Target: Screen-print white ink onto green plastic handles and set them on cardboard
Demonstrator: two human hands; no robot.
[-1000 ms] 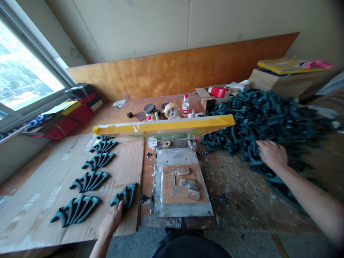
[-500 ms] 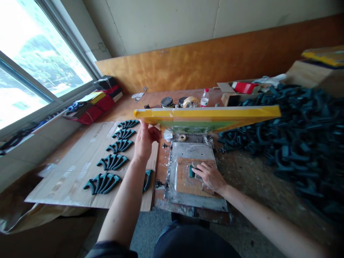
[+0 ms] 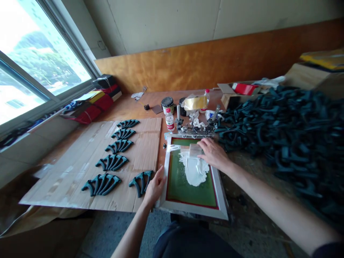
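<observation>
A screen printing frame [image 3: 223, 200] lies flat, its green mesh [image 3: 177, 191] bearing a thick patch of white ink [image 3: 196, 173]. My right hand [image 3: 213, 152] is closed on a squeegee [image 3: 194, 149], a flat pale blade at the upper part of the ink. At the frame's left rail is my left hand [image 3: 155, 186], its fingers curled against the edge and partly hidden. Just left of that hand, a few dark green curved handles [image 3: 140, 182] lie on a cardboard sheet [image 3: 145, 154]. The plate under the frame is hidden.
More rows of curved handles [image 3: 102, 184] lie on the cardboard. At the right is a large heap of dark green parts [image 3: 295, 125]. Behind the frame stand a bottle [image 3: 170, 121], an ink can [image 3: 167, 104] and hinge clamps [image 3: 180, 123]. The window [image 3: 40, 46] is left.
The frame has swung down from raised to flat, covering the plate and the green part on it. My left hand came down with it; my right hand left that part and now holds the squeegee.
</observation>
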